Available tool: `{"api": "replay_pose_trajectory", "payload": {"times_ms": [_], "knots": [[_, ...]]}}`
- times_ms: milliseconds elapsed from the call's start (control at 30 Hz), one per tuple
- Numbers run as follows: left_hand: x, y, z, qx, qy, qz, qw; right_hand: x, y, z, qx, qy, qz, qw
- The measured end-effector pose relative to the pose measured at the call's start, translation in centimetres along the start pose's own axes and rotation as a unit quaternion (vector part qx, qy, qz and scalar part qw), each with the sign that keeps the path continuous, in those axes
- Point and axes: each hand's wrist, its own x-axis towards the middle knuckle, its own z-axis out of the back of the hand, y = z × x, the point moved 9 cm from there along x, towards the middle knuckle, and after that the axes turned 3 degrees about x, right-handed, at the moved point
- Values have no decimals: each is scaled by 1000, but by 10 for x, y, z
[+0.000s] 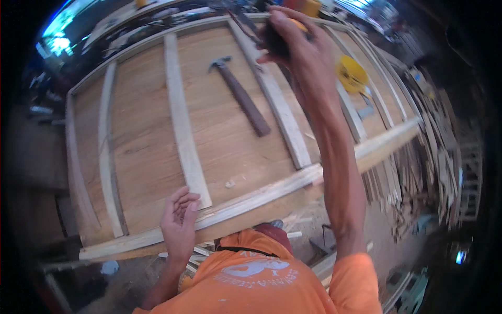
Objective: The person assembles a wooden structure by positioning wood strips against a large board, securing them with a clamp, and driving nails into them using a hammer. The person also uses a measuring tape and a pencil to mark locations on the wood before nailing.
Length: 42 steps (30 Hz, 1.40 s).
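Note:
My left hand [179,220] is at the near rail [251,201] of a wooden frame, beside the near end of a pale slat [183,125]. Its fingers are curled in, and what they hold, if anything, is hidden in the shadowed palm. Raised over the frame's far side, my right hand [303,47] is closed round a black, palm-sized tool [276,39] with a yellow-orange patch; the blur hides its kind. A claw hammer [240,97] with a brown handle lies on the plywood panel [138,141], between two slats and apart from both hands.
A round yellow container [352,74] is on the panel, right of my right forearm, with a small grey metal piece [366,109] below it. Stacked wood strips [436,131] stand at the right. Offcuts [303,222] litter the floor under the near rail. Cluttered items line the far edge.

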Motion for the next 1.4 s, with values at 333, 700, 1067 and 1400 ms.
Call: {"api": "replay_pose_trajectory", "payload": {"times_ms": [333, 700, 1067, 1400], "knots": [[-21, 38, 0, 109, -45, -92, 989, 117, -66, 270, 138, -121, -53, 982], [-16, -14, -15, 87, -143, -64, 984, 36, 6, 130, -144, 141, 13, 980], [-102, -19, -44, 101, -229, -26, 968, 55, -94, 324, 122, -4, -137, 983], [-167, -7, -30, 113, -345, -15, 932, -26, -148, 583, 203, -213, -146, 944]]}}
